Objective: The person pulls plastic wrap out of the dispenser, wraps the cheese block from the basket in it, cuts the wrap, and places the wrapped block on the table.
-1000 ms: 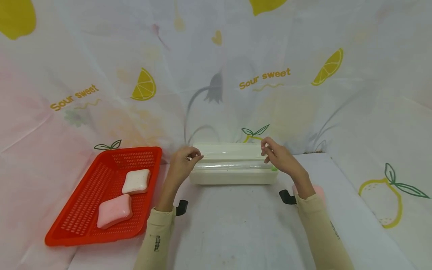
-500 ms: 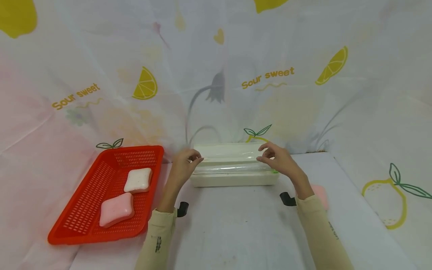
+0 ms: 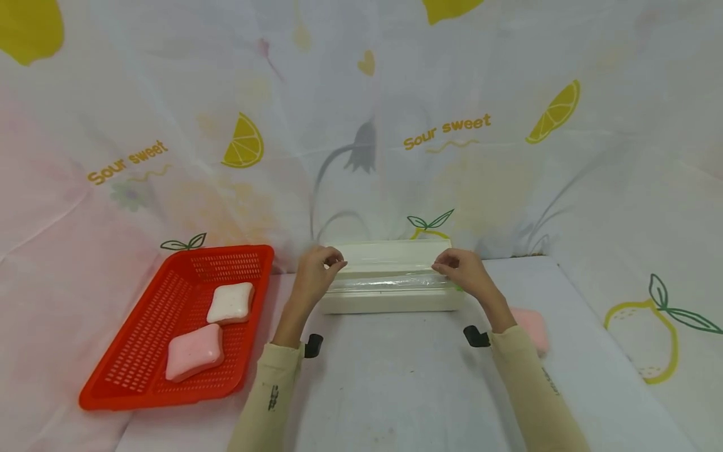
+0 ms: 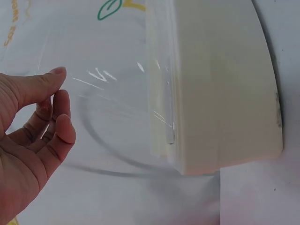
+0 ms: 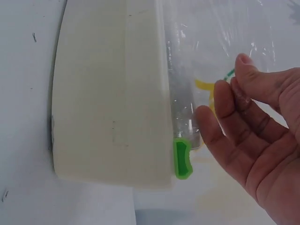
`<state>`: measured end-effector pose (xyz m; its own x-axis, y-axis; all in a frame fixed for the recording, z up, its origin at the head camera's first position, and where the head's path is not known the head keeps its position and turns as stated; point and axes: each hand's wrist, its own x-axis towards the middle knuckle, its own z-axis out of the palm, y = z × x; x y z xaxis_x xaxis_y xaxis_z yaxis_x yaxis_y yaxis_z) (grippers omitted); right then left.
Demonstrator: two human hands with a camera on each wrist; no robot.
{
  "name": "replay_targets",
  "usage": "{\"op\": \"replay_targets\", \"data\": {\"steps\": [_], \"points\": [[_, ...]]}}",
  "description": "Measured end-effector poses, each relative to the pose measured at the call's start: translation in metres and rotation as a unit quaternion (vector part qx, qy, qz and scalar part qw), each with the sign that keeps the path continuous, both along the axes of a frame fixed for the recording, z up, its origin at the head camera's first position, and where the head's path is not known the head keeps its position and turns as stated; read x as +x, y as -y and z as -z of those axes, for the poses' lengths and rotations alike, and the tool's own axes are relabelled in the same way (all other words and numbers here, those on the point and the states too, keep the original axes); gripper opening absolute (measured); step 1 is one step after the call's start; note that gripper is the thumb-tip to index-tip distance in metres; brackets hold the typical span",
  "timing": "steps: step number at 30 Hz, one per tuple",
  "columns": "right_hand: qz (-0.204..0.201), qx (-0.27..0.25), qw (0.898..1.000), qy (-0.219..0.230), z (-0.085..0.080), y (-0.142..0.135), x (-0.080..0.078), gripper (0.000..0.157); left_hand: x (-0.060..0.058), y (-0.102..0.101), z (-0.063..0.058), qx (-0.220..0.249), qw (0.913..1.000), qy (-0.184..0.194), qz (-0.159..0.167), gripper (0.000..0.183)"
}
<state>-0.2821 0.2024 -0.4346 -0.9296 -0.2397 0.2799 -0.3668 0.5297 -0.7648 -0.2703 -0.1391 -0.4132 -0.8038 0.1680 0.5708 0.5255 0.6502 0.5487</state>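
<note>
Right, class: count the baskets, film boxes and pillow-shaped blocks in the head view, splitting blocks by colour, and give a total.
Red basket: 1
Cream film box: 1
Pink blocks: 2
White block: 1
Total: 5

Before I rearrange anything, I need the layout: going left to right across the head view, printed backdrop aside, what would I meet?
Red basket, left hand, middle of the cream box, right hand, pink block outside the basket.
</note>
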Motion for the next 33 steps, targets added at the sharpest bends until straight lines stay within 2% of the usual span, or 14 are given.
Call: {"op": "replay_targets", "data": {"steps": [7, 12, 17, 21, 28, 33], "points": [[-0.006, 0.016, 1.000, -0.005, 0.006, -0.001, 0.002, 0.007, 0.004, -0.002, 0.002, -0.005, 0.9998, 0.010, 0.013, 0.012], [-0.007, -0.009, 1.000, -0.010, 0.000, -0.002, 0.005, 0.009, 0.003, -0.002, -0.002, 0.010, 0.9999, -0.004, 0.008, 0.011], [-0.001, -0.036, 0.999, -0.033, -0.018, -0.001, 0.010, 0.007, 0.002, -0.002, -0.018, 0.020, 0.9982, -0.057, 0.007, 0.010], [0.005, -0.033, 0.997, -0.070, -0.035, 0.000, 0.013, 0.006, 0.004, -0.003, -0.035, 0.027, 0.9958, -0.087, 0.008, 0.011], [0.031, -0.022, 0.990, -0.138, -0.057, 0.007, 0.020, 0.004, 0.014, -0.002, -0.057, 0.029, 0.9934, -0.111, 0.004, 0.010], [0.034, -0.015, 0.983, -0.179, -0.072, 0.011, 0.027, 0.006, 0.025, 0.000, -0.070, 0.032, 0.9939, -0.106, 0.001, 0.009]]}}
